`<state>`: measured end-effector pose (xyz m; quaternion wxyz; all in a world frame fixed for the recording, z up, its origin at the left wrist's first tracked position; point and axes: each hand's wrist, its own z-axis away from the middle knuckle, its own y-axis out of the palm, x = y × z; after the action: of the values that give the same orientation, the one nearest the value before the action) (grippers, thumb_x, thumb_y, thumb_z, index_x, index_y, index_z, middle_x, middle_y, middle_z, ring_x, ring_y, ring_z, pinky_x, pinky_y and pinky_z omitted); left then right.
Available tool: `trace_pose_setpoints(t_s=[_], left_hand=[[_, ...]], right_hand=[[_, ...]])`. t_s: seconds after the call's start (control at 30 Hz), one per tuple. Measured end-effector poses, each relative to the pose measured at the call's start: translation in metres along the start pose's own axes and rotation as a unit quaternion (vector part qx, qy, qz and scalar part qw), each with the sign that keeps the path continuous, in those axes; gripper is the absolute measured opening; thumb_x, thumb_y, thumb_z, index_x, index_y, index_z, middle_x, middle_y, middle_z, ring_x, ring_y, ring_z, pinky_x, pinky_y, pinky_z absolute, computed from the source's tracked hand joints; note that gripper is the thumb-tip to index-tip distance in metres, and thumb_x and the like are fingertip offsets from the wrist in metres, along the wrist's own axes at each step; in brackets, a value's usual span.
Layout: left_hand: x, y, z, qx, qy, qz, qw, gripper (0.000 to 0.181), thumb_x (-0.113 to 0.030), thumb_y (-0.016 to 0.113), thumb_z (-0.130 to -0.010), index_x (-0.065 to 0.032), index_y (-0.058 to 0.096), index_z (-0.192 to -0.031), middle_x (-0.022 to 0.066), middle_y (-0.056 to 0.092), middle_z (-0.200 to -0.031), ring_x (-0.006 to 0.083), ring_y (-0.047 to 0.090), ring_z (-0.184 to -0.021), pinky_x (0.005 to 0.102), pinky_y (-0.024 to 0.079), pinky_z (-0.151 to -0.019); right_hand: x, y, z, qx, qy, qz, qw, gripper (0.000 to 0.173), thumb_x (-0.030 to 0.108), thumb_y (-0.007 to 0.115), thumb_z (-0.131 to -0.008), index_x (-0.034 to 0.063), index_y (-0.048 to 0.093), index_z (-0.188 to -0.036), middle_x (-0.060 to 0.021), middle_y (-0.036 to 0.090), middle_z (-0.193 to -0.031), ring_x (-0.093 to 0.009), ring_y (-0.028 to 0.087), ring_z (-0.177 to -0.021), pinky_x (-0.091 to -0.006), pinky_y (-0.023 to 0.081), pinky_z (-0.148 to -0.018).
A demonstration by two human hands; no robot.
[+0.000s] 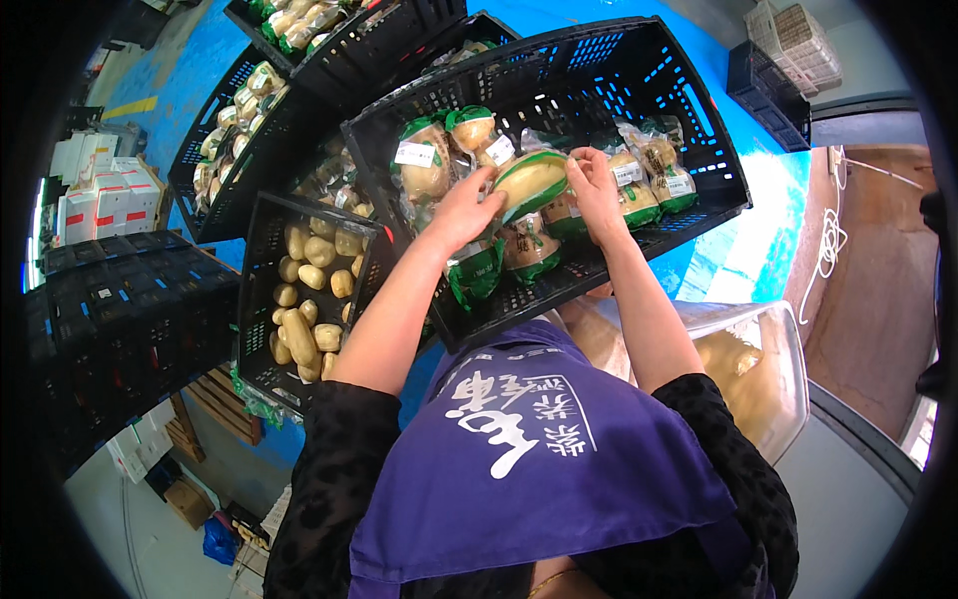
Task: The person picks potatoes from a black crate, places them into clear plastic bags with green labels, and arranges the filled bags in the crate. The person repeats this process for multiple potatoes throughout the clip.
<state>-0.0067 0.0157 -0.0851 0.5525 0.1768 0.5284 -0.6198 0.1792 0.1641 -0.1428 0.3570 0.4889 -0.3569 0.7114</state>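
Observation:
My left hand [468,210] and my right hand [594,187] hold a plastic-wrapped package [533,182] by its two ends. It has green bands and a pale tan root vegetable inside, which looks like lotus root. The package is over a black plastic crate [621,93] in front of me. Inside this crate lie several similar bags, such as a labelled bag [423,168] near its left wall and a bag [668,180] on the right. Part of the bags below is hidden by my hands and the held package.
To the left, a black crate [258,224] holds loose root pieces [299,333]. Other crates of bagged roots [243,112] stand beyond it. Stacked black crates [135,307] and white boxes [105,202] are further left. At right, a metal-rimmed tub [797,359] contains murky water.

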Motion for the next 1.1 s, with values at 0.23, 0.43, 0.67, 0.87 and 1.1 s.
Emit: trace_pose_setpoints(t_s=[0.23,0.43,0.67,0.87,1.1], left_hand=[[-0.012,0.028,0.0,-0.028,0.05,-0.039,0.998,0.066,-0.041,0.074,-0.087,0.002,0.054,-0.133,0.0254,0.062,-0.126,0.0398,0.06,-0.119,0.0437,0.048,-0.101],[-0.034,0.023,-0.027,-0.13,0.291,-0.131,0.939,0.046,-0.025,0.076,-0.082,-0.0041,0.062,-0.121,0.016,0.065,-0.115,0.0375,0.063,-0.108,0.0433,0.052,-0.093],[-0.026,0.026,-0.03,-0.114,0.309,-0.155,0.931,0.029,-0.012,0.072,-0.083,-0.0074,0.066,-0.111,0.0117,0.064,-0.113,0.0377,0.062,-0.102,0.0453,0.052,-0.086],[-0.031,0.034,-0.031,-0.165,0.341,-0.234,0.895,0.021,-0.017,0.069,-0.082,-0.0076,0.065,-0.101,0.0099,0.061,-0.101,0.0329,0.062,-0.094,0.0444,0.053,-0.076],[-0.025,0.037,-0.045,-0.166,0.386,-0.288,0.861,0.012,-0.014,0.062,-0.083,-0.0096,0.062,-0.095,0.0085,0.057,-0.095,0.0282,0.061,-0.09,0.041,0.053,-0.073]], right_hand=[[-0.016,0.014,0.025,-0.077,-0.05,0.107,0.99,0.072,0.035,0.072,-0.088,0.0037,0.044,-0.147,-0.0204,0.071,-0.115,-0.032,0.069,-0.106,-0.0365,0.051,-0.095],[0.025,0.025,0.04,-0.002,-0.14,0.169,0.976,0.033,0.005,0.056,-0.09,0.0001,0.068,-0.12,-0.0258,0.069,-0.115,-0.038,0.067,-0.109,-0.0416,0.053,-0.093],[0.03,0.023,0.029,-0.074,-0.302,0.271,0.911,0.018,0.009,0.064,-0.089,0.0007,0.068,-0.104,-0.0193,0.067,-0.106,-0.04,0.064,-0.098,-0.0459,0.053,-0.083],[0.038,0.019,0.026,-0.079,-0.265,0.32,0.906,0.01,0.012,0.066,-0.087,0.0062,0.066,-0.096,-0.0154,0.065,-0.096,-0.039,0.064,-0.087,-0.0481,0.053,-0.073],[0.053,0.014,0.032,-0.053,-0.216,0.424,0.878,0.013,0.021,0.062,-0.09,0.0073,0.06,-0.089,-0.0156,0.066,-0.093,-0.04,0.065,-0.083,-0.0499,0.053,-0.072]])
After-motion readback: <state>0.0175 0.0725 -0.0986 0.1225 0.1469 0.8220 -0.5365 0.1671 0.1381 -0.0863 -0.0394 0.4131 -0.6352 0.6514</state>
